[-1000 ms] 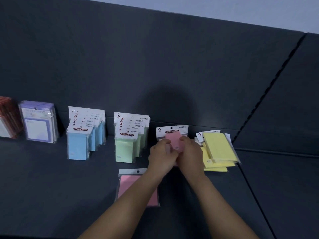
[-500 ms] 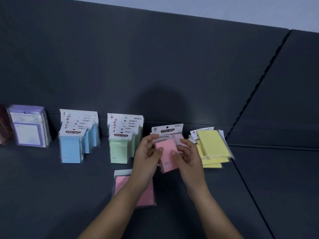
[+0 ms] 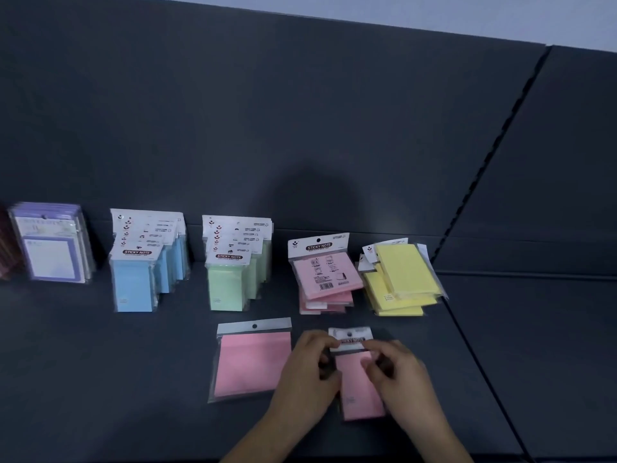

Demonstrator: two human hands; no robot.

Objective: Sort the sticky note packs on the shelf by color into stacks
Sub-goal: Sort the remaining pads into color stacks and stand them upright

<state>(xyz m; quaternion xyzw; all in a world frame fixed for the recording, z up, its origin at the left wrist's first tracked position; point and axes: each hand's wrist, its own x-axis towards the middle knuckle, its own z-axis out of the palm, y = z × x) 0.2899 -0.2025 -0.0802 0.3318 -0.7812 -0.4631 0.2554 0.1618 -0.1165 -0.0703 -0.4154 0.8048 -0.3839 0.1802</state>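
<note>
Both hands hold one narrow pink pack [image 3: 359, 389] near the shelf's front edge: my left hand [image 3: 305, 369] pinches its left side, my right hand [image 3: 399, 375] its right side and header. A larger pink pack [image 3: 250, 359] lies flat just left of them. Behind stand sorted groups: a blue stack [image 3: 143, 265], a green stack [image 3: 233, 265], a loose pink pile [image 3: 325, 279] and a yellow pile [image 3: 400, 279].
A purple-framed pack group [image 3: 53, 248] leans at the far left, with dark red packs cut off by the frame edge. The dark shelf [image 3: 100, 379] has a back wall, and a seam [image 3: 467, 335] separates it from the neighbouring shelf on the right.
My hands lifted a narrow pink pack off the pink pile and drew it toward me to the shelf's front. The pink pile behind is now uncovered.
</note>
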